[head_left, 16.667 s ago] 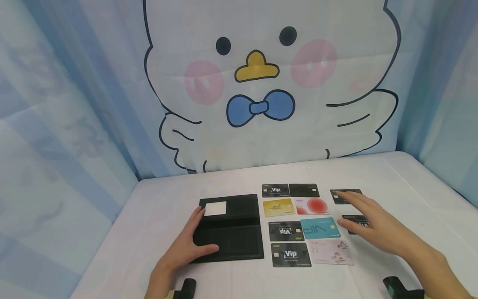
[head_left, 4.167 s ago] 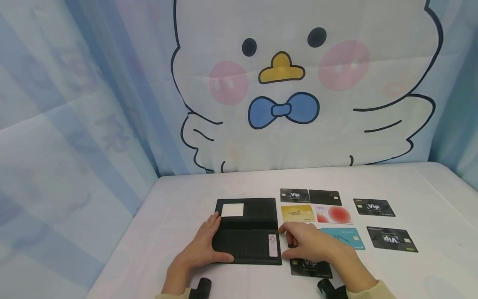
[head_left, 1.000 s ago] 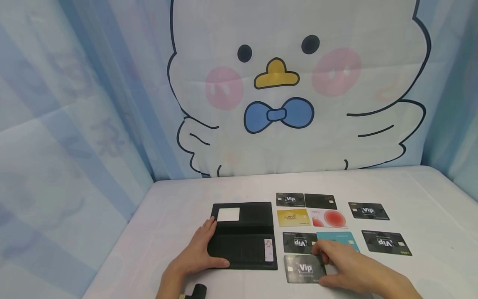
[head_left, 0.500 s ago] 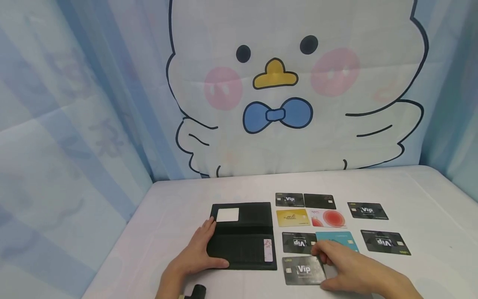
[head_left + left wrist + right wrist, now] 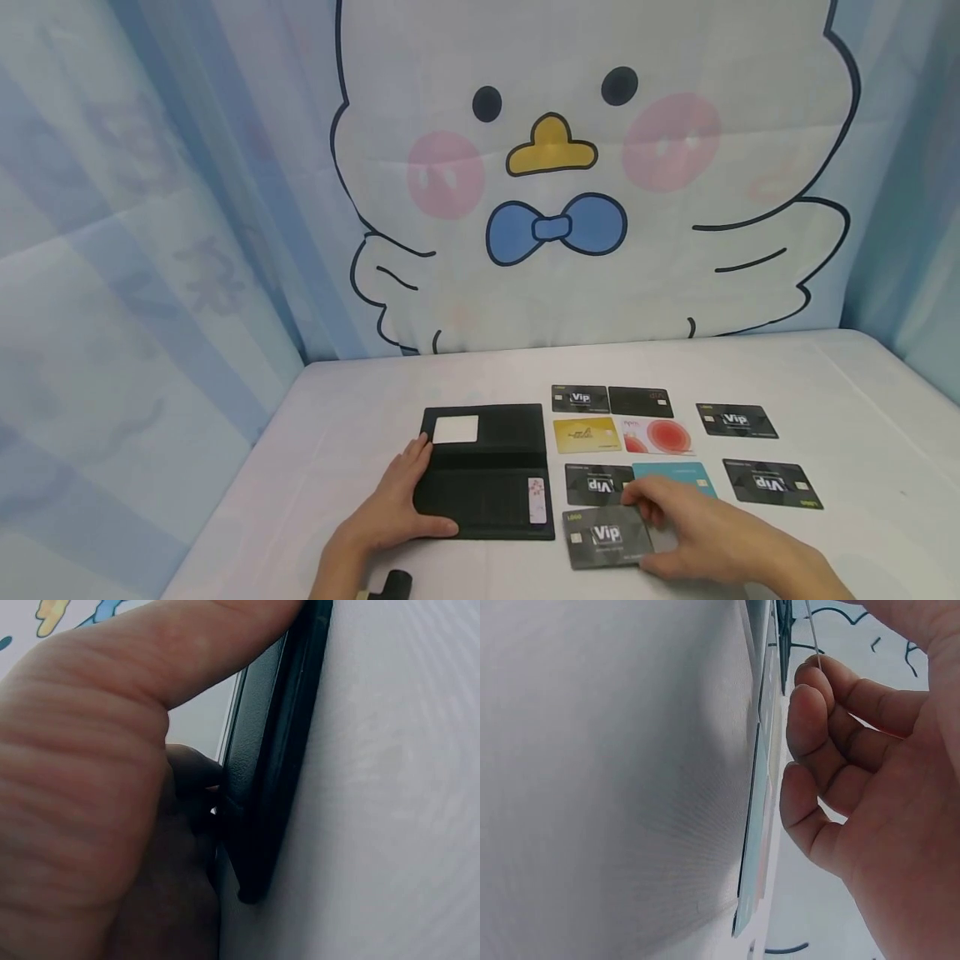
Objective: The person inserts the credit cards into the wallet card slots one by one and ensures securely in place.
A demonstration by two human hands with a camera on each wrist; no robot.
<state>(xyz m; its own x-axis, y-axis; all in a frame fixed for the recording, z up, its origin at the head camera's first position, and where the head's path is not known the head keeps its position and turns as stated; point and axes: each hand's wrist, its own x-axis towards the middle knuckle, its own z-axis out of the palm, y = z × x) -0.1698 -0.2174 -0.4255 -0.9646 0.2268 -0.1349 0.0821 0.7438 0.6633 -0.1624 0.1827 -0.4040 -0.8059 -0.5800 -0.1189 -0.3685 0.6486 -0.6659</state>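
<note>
A black wallet [image 5: 480, 500] lies spread out on the table, a white patch [image 5: 456, 429] in its upper half. The pink floral card [image 5: 537, 501] sits in a slot at the right of its lower half, only a strip showing. My left hand [image 5: 390, 504] rests on the wallet's left side, thumb across the lower corner; the left wrist view shows the thumb over its edge. My right hand [image 5: 697, 529] pinches a dark grey Vip card [image 5: 607, 537] by its right edge, thumb below and fingers above. In the right wrist view this card [image 5: 814, 634] is edge-on, raised off the table.
Several cards lie flat right of the wallet: a gold card [image 5: 587, 435], a red-and-white card [image 5: 660, 436], a blue card [image 5: 678, 473] partly behind my right hand, and black cards, among them one Vip card [image 5: 598, 485] just above the held one. Two black Vip cards [image 5: 772, 483] lie farther right.
Since the oldest frame, the pink floral card has gone from the table into the wallet slot. My right hand now pinches a Vip card, shifted slightly left and lifted. The left hand stays on the wallet.
</note>
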